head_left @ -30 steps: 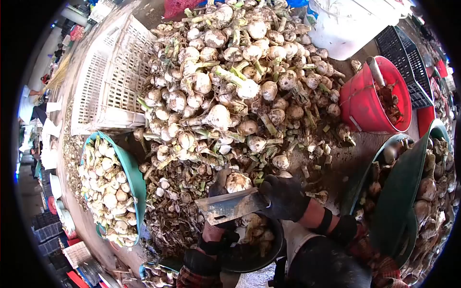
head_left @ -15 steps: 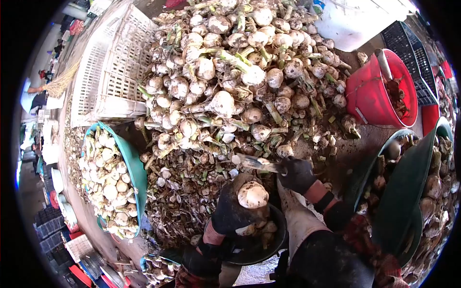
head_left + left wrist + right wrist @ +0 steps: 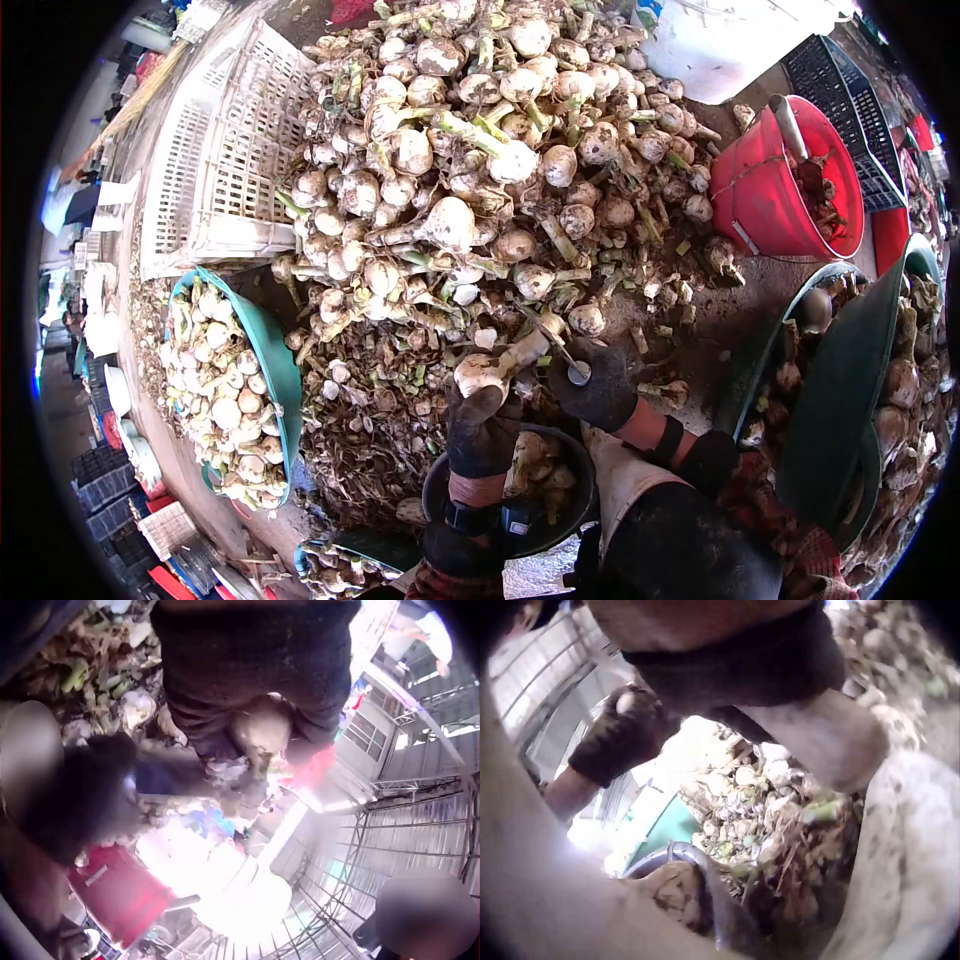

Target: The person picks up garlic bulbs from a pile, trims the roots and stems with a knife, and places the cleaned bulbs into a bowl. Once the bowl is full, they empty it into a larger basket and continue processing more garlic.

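Observation:
In the head view my gloved left hand (image 3: 480,435) holds a whitish bulb (image 3: 480,372) with a thick stalk, which points up and right. My gloved right hand (image 3: 595,385) grips a broad-bladed knife (image 3: 556,347); its blade appears nearly edge-on and overlaps the stalk. The left wrist view shows the bulb (image 3: 261,733) between fingers and thumb, with the dark blade (image 3: 169,776) alongside. In the right wrist view the knife's thick handle (image 3: 817,739) sticks out of the fist. Below the left hand stands a black bucket (image 3: 588,490) holding several bulbs.
Ahead lies a large heap of stalked bulbs (image 3: 450,225), with trimmings (image 3: 370,430) nearer me. A white crate (image 3: 235,150) and a green tub (image 3: 285,380) of bulbs stand left. To the right are a red bucket (image 3: 760,190), a black crate (image 3: 840,110) and green containers (image 3: 835,400).
My left hand has moved up and forward from over the black bucket, and the bulb it holds now shows its stalk. The knife has swung down from its raised position to the stalk.

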The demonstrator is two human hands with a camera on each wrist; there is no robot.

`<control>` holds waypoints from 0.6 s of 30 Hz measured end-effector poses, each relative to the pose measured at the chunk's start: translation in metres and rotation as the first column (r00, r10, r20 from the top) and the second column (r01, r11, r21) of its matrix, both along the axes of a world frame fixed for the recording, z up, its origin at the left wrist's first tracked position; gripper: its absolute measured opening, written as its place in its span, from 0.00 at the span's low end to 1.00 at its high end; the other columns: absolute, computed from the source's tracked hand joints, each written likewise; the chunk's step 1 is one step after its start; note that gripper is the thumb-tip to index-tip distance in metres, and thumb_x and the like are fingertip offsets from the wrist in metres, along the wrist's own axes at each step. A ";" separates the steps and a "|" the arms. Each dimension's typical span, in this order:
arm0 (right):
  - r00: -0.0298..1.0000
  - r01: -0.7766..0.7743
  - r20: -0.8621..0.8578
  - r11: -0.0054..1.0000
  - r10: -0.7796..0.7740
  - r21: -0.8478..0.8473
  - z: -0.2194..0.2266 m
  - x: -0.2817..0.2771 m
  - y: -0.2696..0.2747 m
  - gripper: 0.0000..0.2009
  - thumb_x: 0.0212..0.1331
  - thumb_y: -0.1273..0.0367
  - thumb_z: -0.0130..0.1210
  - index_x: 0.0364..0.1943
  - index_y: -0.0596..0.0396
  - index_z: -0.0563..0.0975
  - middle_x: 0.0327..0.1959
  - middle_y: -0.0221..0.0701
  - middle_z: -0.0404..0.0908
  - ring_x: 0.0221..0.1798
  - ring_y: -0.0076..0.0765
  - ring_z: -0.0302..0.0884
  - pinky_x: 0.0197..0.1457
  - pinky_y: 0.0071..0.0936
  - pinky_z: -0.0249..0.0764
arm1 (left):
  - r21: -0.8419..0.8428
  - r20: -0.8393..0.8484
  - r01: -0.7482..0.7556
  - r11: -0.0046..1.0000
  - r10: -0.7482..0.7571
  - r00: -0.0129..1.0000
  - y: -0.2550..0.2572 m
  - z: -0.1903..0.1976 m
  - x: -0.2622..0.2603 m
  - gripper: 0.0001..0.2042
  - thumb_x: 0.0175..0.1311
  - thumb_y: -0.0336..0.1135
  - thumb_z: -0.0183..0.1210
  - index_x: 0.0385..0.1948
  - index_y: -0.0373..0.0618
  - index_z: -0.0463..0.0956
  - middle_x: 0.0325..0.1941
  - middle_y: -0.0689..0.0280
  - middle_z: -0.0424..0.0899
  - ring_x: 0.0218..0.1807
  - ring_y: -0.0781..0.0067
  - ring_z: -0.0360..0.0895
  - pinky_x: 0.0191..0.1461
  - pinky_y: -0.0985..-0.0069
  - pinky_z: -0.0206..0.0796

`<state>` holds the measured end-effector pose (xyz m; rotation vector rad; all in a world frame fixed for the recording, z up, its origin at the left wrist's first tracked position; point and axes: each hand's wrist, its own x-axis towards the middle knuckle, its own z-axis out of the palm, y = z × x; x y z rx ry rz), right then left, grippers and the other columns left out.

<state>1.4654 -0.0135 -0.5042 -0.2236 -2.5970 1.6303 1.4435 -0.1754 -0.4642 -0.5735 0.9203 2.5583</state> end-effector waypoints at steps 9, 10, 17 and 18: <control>0.992 0.060 0.100 0.987 -0.075 0.146 0.000 -0.001 0.013 0.10 0.42 0.66 0.60 0.25 0.57 0.77 0.16 0.45 0.74 0.22 0.52 0.77 0.27 0.40 0.72 | -0.854 -0.247 0.057 0.518 -0.498 0.831 -0.028 0.024 -0.027 0.35 0.39 0.46 0.74 0.49 0.38 0.68 0.44 0.61 0.76 0.44 0.67 0.76 0.49 0.72 0.71; 0.996 -0.043 0.088 0.985 0.029 0.166 0.010 -0.003 0.013 0.10 0.43 0.65 0.60 0.26 0.57 0.76 0.19 0.43 0.75 0.25 0.52 0.77 0.28 0.41 0.72 | -0.954 -0.194 -0.010 0.298 -0.595 0.780 -0.030 0.028 -0.030 0.35 0.40 0.48 0.74 0.48 0.38 0.69 0.43 0.61 0.77 0.42 0.67 0.77 0.48 0.72 0.71; 0.926 -0.368 0.033 0.880 0.376 0.301 0.043 -0.009 0.000 0.13 0.42 0.61 0.64 0.28 0.52 0.75 0.25 0.36 0.74 0.25 0.47 0.76 0.26 0.39 0.72 | -0.974 -0.135 -0.224 0.039 -0.893 0.429 -0.069 -0.029 -0.012 0.27 0.53 0.36 0.64 0.55 0.40 0.65 0.51 0.58 0.77 0.47 0.65 0.79 0.54 0.68 0.70; 0.918 -0.385 0.040 0.863 0.395 0.328 0.043 -0.009 0.000 0.15 0.42 0.59 0.64 0.29 0.52 0.75 0.26 0.37 0.74 0.26 0.47 0.76 0.26 0.39 0.72 | -0.956 -0.103 -0.292 -0.017 -0.914 0.392 -0.071 -0.028 -0.010 0.27 0.53 0.36 0.65 0.55 0.40 0.65 0.51 0.58 0.77 0.47 0.65 0.79 0.54 0.68 0.70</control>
